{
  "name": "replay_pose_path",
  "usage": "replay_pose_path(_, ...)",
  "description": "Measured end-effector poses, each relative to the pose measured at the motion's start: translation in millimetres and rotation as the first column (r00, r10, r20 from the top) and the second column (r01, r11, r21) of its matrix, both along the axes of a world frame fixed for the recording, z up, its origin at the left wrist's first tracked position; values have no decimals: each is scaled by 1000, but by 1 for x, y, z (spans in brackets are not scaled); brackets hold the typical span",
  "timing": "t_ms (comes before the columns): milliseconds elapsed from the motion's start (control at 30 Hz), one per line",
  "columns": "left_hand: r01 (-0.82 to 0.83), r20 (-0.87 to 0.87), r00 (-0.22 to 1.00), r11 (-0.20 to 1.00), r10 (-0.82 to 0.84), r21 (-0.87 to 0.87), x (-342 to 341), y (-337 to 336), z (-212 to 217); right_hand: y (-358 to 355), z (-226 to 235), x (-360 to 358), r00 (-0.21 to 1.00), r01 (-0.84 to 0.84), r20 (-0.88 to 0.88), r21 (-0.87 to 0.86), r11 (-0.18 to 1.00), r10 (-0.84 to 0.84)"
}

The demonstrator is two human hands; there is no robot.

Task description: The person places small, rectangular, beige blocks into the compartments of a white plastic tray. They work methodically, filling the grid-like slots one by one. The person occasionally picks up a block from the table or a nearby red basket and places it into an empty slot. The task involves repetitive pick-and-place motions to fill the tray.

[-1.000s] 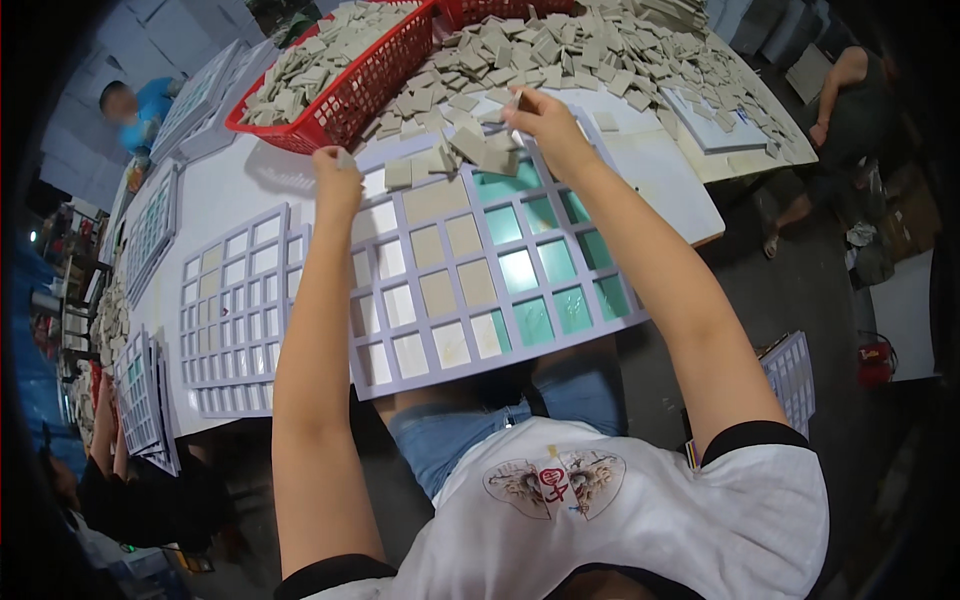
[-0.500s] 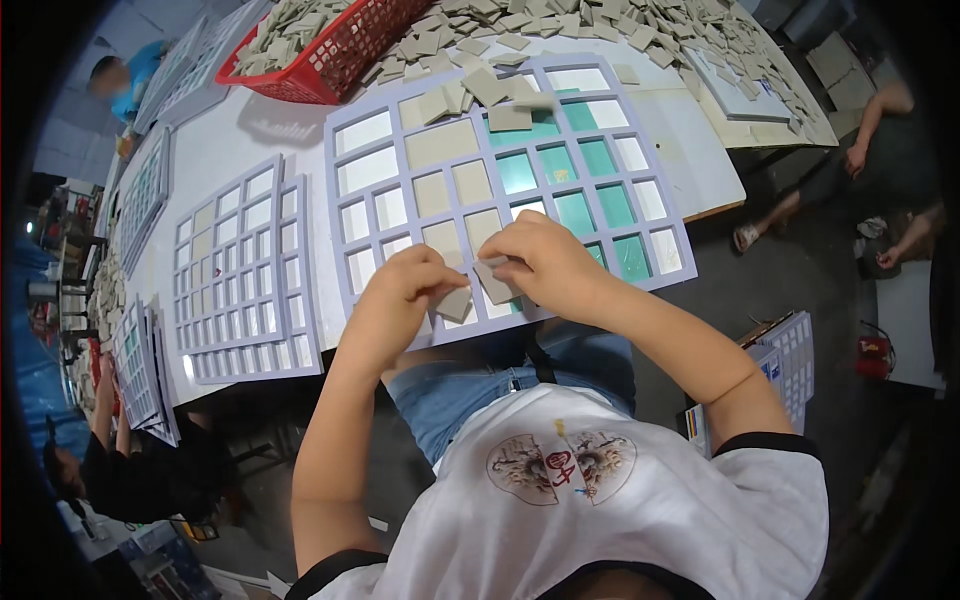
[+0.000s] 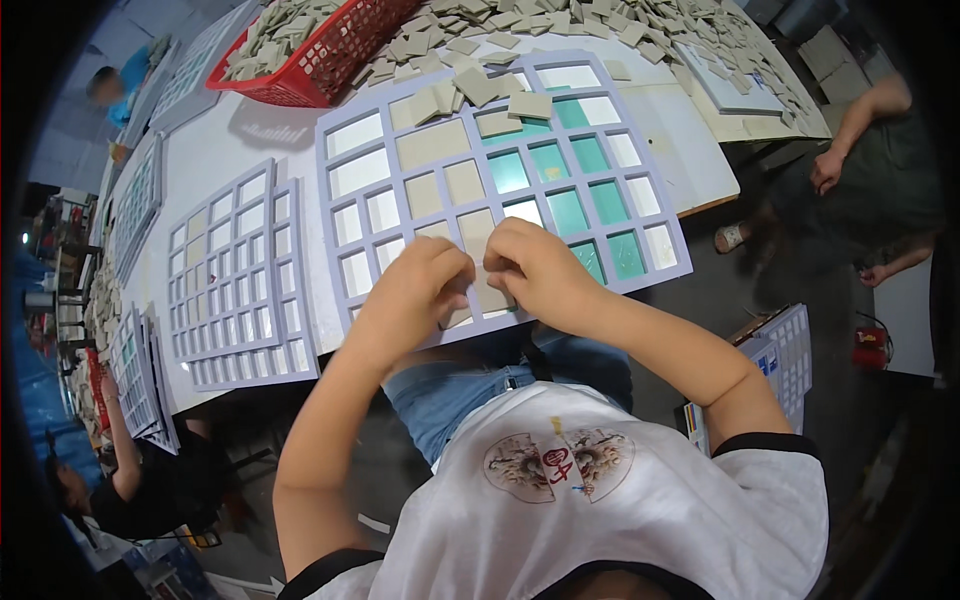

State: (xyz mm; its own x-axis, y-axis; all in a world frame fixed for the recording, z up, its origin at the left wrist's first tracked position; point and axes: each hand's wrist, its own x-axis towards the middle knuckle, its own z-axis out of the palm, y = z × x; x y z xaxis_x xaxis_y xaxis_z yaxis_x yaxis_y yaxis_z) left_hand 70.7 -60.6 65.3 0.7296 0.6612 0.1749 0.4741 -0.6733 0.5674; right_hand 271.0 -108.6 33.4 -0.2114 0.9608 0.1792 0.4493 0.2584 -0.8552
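My left hand (image 3: 415,290) and my right hand (image 3: 535,265) meet over the near edge of a large lavender grid frame (image 3: 672,240) on the white table (image 3: 240,150). Each hand pinches a beige square tile (image 3: 492,300) down over the cells of the nearest row. Some cells hold beige tiles, some show green, some white. Several loose beige tiles (image 3: 480,90) lie on the frame's far part. My fingers hide how the tiles sit in the cells.
A red basket (image 3: 320,55) of tiles and a big tile heap (image 3: 600,20) lie at the table's far side. A smaller grid frame (image 3: 235,270) lies to the left. One person (image 3: 860,150) sits at right, another (image 3: 130,480) at lower left.
Both hands came back from the loose tiles at the far part of the frame to its near edge, carrying beige tiles, and now press them down on the nearest row.
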Motion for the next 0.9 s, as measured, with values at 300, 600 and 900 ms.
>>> replay_pose_path(300, -81, -70, 994, 991, 89, 110, -17, -68, -20, -13, -6, 28, 896, -297, 420, 323, 899, 145)
replay_pose_path(600, -133, 81, 989, 980, 122, 146, -21, -61, -35, -16, -1, 29, 886, -340, 421, 305, 890, 194)
replay_pose_path(900, -36, -17, 999, 962, 42, 272, -24, -60, -48, -13, 2, 27, 820, -484, 458, 235, 843, 344)
